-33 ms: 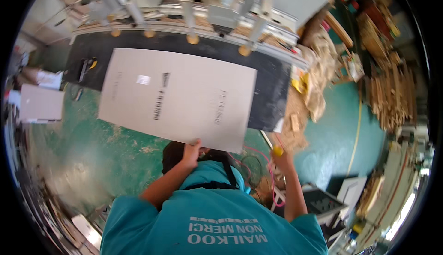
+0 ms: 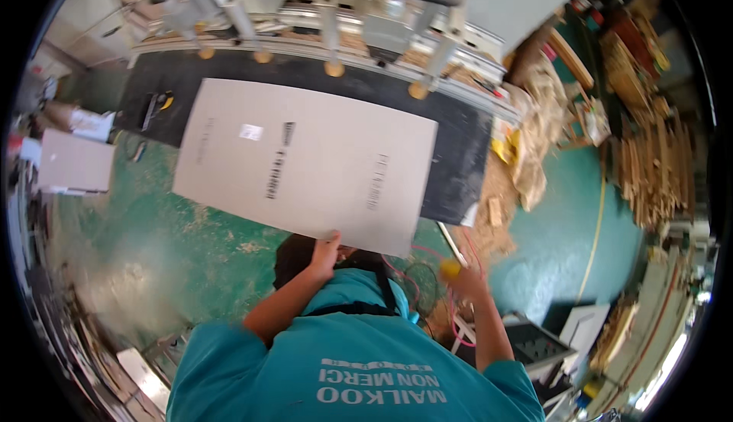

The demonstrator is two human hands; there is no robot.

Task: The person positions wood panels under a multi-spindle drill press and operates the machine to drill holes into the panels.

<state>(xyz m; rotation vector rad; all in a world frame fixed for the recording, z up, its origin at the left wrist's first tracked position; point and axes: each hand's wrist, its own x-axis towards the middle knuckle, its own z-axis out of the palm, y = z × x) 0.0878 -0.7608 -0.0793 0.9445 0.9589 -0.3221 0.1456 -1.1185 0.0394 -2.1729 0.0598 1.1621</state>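
A large pale grey board (image 2: 324, 155) with printed marks and a small white label lies tilted across the black worktop (image 2: 458, 170), its near part reaching out over the edge towards me. My left hand (image 2: 326, 256) grips the board's near edge, thumb on top, the other fingers hidden beneath. To the right, apart from the board, my right hand (image 2: 471, 284) is closed around a small yellow thing (image 2: 450, 269), whose kind is blurred. A pink hose (image 2: 463, 330) runs just below that hand; I cannot tell whether it joins the yellow thing.
Machine arms with round wooden-coloured pads (image 2: 334, 68) stand along the worktop's far edge. A black and yellow tool (image 2: 158, 105) lies at its left end. Sawdust and a crumpled sack (image 2: 532, 170) sit at the right, wood strips (image 2: 649, 158) beyond. A control panel (image 2: 534, 342) stands lower right.
My right hand has drawn slightly nearer to me and leftward with the yellow thing. The whole view has shifted a little; my left hand keeps its grip on the board.
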